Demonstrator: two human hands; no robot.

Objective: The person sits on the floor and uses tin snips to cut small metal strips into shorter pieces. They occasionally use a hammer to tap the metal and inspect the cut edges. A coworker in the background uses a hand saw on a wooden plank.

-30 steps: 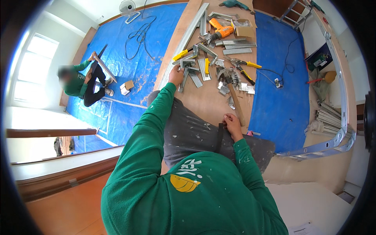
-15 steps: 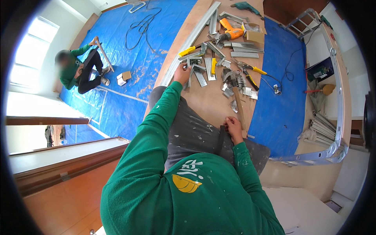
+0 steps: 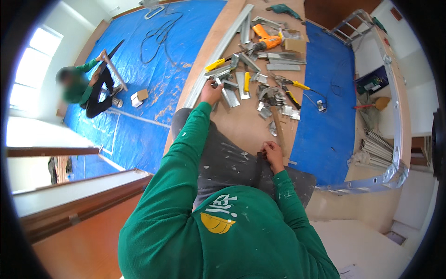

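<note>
My left hand [image 3: 211,94] reaches to the near left side of a pile of metal pieces, its fingers closed on a small piece of metal channel [image 3: 218,82]. The fingers partly hide that piece. Beside it lie cut lengths of grey metal channel [image 3: 229,96] and yellow-handled tools [image 3: 215,64]. My right hand [image 3: 272,156] rests low over my thigh, fingers curled in, next to a black strap [image 3: 259,168]. What its fingertips hold, if anything, is too small to make out. Just beyond it lies a hammer with a wooden handle [image 3: 278,124].
On the board lie an orange drill [image 3: 267,41], a green power tool [image 3: 285,10], an open carton [image 3: 293,45], pliers [image 3: 293,83] and long metal profiles [image 3: 216,53]. Blue sheeting [image 3: 325,139] covers the floor. A co-worker [image 3: 76,86] crouches at left; a ladder [image 3: 398,125] stands right.
My left hand has drawn back slightly toward me with the metal piece. My right hand stays almost in place. The co-worker has leaned and shifted a little; the whole view has moved slightly.
</note>
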